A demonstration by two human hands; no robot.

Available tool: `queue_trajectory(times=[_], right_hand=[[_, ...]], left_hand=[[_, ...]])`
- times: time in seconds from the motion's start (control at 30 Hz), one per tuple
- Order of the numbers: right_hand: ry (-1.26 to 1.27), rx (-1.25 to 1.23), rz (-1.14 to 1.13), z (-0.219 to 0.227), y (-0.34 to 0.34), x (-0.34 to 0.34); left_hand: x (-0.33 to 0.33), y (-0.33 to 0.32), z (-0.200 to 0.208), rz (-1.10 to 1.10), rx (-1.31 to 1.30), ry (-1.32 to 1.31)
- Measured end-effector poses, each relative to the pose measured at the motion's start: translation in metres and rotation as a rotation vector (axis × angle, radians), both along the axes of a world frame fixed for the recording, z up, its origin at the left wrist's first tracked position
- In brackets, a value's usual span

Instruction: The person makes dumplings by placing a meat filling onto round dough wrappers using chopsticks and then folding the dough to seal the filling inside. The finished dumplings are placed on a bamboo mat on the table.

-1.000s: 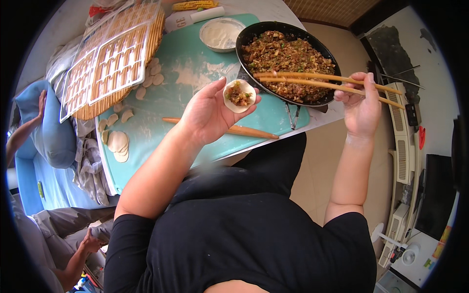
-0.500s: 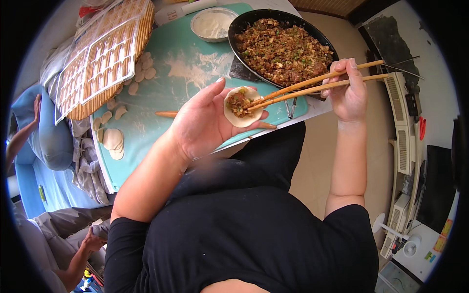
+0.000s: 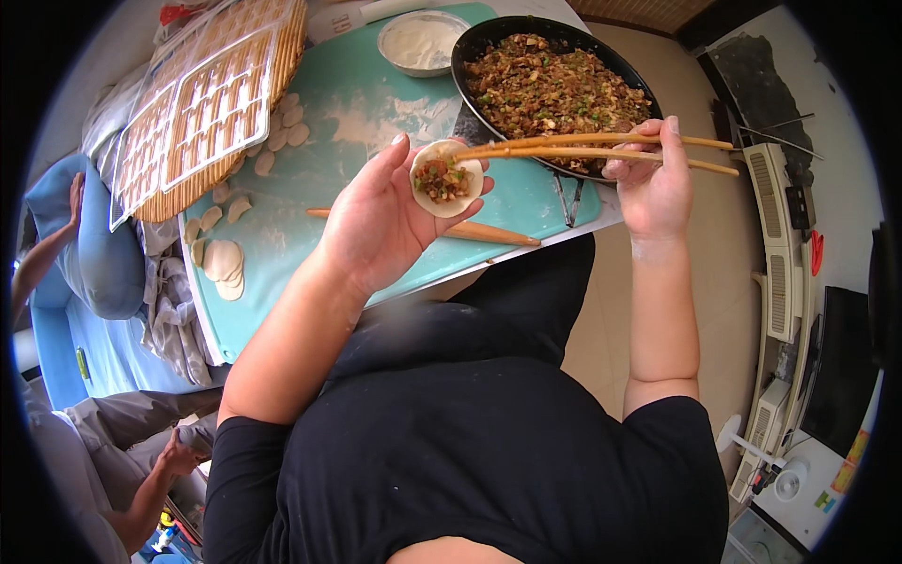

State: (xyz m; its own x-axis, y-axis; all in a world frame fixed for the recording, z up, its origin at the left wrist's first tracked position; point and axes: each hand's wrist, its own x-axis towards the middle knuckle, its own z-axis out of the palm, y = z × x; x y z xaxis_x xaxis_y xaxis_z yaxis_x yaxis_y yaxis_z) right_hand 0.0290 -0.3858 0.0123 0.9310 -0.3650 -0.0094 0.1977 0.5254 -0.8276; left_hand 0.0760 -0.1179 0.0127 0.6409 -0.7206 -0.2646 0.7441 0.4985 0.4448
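On the palm-up fingers of my left hand [image 3: 371, 226] rests a round dumpling wrapper [image 3: 435, 205], with a small mound of chopped filling [image 3: 442, 179] in its middle. The thumb stands up beside the wrapper's left edge. My right hand [image 3: 655, 188] is closed around a pair of long wooden chopsticks [image 3: 564, 146]. Their tips point left, close together at the wrapper's upper right edge. Behind them, a black pan [image 3: 460, 70] holds a large heap of the same filling. Under my left fingers a tapered wooden rolling pin [image 3: 493, 235] lies on the green mat [image 3: 310, 174].
A bowl of flour [image 3: 423, 42] stands left of the pan. Stacked wrappers [image 3: 224, 261] and loose ones [image 3: 289, 122] lie on the mat's left. White dumpling trays [image 3: 221, 99] sit on a woven board. Another person's hand [image 3: 178, 456] shows at the lower left.
The chopsticks have drawn up and away from the filling, leaving it on the wrapper. My left hand has shifted slightly left, showing more of the rolling pin.
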Motion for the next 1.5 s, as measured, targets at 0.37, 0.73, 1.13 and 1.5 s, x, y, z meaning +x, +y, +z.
queue_trajectory(times=[0.37, 0.73, 1.13, 1.5], right_hand=[[-0.046, -0.11, 0.053, 0.007, 0.024, -0.001], [0.001, -0.085, 0.114, 0.004, 0.021, 0.006], [-0.052, -0.043, 0.264, 0.009, -0.002, 0.014], [-0.072, 0.002, 0.222, -0.007, 0.001, 0.007]], left_hand=[[-0.002, 0.004, -0.006, 0.015, 0.045, -0.019], [-0.003, 0.009, -0.007, 0.0, 0.041, -0.006], [-0.009, 0.013, 0.004, -0.148, -0.048, 0.064], [-0.008, 0.012, 0.003, -0.131, -0.146, 0.111]])
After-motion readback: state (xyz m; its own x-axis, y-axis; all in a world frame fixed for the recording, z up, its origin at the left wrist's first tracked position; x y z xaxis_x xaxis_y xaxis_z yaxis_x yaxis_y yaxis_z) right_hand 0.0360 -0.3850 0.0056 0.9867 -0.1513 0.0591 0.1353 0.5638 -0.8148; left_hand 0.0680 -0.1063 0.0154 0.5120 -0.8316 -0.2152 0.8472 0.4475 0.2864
